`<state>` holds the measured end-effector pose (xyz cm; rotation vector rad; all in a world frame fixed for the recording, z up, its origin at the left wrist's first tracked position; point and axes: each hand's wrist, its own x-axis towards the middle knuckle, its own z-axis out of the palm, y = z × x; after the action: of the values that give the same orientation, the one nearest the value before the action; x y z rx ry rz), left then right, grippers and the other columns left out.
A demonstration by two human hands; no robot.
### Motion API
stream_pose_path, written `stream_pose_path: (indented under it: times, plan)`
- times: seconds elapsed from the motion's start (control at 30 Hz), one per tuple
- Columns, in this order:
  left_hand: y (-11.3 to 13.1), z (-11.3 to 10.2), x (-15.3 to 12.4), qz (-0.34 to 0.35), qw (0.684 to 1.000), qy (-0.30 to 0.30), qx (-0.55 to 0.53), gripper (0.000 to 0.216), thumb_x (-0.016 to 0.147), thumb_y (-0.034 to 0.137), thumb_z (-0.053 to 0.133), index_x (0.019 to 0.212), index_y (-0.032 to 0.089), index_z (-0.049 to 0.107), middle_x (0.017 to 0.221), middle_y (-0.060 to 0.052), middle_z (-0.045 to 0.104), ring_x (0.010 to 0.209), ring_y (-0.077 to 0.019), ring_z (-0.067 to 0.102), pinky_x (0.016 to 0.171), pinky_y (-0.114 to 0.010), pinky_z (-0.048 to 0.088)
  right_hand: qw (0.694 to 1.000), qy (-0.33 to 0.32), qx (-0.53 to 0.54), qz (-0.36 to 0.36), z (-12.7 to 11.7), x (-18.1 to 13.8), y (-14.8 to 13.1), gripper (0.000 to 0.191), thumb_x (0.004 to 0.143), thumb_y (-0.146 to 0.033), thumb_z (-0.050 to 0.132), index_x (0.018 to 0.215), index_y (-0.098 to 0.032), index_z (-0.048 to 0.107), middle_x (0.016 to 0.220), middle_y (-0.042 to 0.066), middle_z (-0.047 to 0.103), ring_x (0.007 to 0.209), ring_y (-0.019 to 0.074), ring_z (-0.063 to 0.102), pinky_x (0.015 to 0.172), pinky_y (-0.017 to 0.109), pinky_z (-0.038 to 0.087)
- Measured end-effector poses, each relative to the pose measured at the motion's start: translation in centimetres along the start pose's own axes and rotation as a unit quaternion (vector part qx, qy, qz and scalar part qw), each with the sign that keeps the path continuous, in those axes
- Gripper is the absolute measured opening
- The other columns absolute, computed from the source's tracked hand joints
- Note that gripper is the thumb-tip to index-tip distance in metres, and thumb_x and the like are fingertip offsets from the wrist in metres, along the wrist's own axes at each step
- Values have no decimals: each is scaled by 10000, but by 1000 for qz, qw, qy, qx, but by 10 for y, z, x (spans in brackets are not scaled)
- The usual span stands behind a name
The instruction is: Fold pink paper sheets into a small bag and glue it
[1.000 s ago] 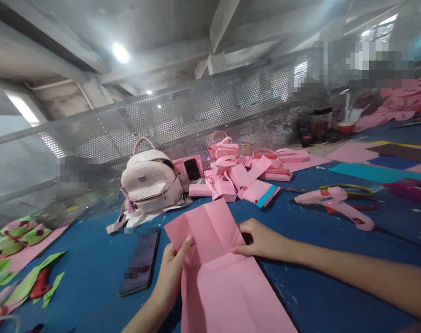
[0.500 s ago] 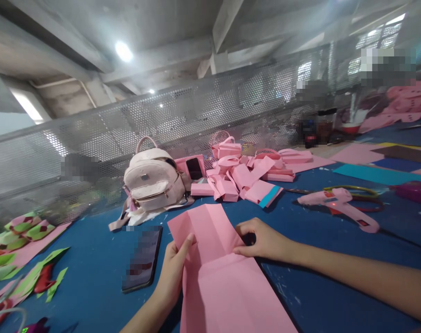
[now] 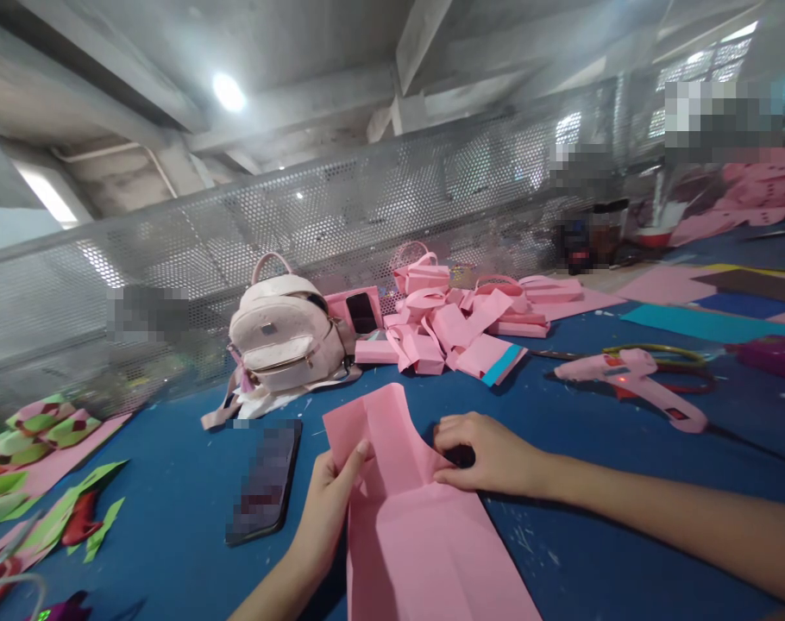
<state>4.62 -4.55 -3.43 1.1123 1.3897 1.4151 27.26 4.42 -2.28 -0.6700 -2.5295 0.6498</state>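
Between my hands is a creased pink sheet (image 3: pixel 431 543), paper or thin foam, its lower part running out of view at the bottom. My left hand (image 3: pixel 331 504) grips its left edge, thumb on the front and fingers hidden behind. At the right edge, my right hand (image 3: pixel 486 453) pinches the upper flap between thumb and fingers, and the flap curves there. Left of my left hand lies a phone (image 3: pixel 266 483), flat on the blue table (image 3: pixel 172 517). To the right of my right hand is a pink glue gun (image 3: pixel 638 379) with a red light showing.
Behind the sheet stand a pale backpack (image 3: pixel 282 332) and a pile of folded pink pieces (image 3: pixel 444 323). Green scraps (image 3: pixel 82 500) and scissors (image 3: pixel 8 561) lie at left. Coloured sheets (image 3: pixel 709 321) lie at right. A perforated metal screen (image 3: pixel 341 207) runs along the back.
The right side of the upper flap has bent inward and now curves more. The sheet has turned and shifted slightly. Both hands keep their grip.
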Motion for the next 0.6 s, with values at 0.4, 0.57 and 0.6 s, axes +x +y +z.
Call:
stream_pose_path:
  times: [0.4, 0.57, 0.6]
  plan:
    - [4, 2, -3, 13, 999, -32, 29, 390, 766, 505, 713, 713, 119, 706, 678, -22, 637, 620, -131, 530, 571, -193, 414, 1000, -7, 3, 8, 5, 0, -3, 336, 766, -277, 723, 566, -183, 469, 651, -36, 488, 648, 129, 489, 600, 251, 296]
    - [4, 4, -5, 3, 999, -32, 39, 421, 747, 533, 715, 698, 115, 695, 637, -16, 618, 584, -131, 528, 534, -195, 400, 1000, -9, 13, 11, 9, 0, -3, 372, 757, -264, 725, 564, -175, 419, 652, -44, 477, 636, 113, 469, 590, 246, 275]
    - [5, 4, -5, 3, 999, -38, 37, 422, 752, 534, 711, 711, 115, 702, 649, -21, 631, 593, -139, 544, 545, -200, 413, 1000, -9, 15, 20, 10, 0, -3, 368, 755, -269, 721, 565, -175, 421, 651, -41, 485, 627, 113, 463, 583, 248, 271]
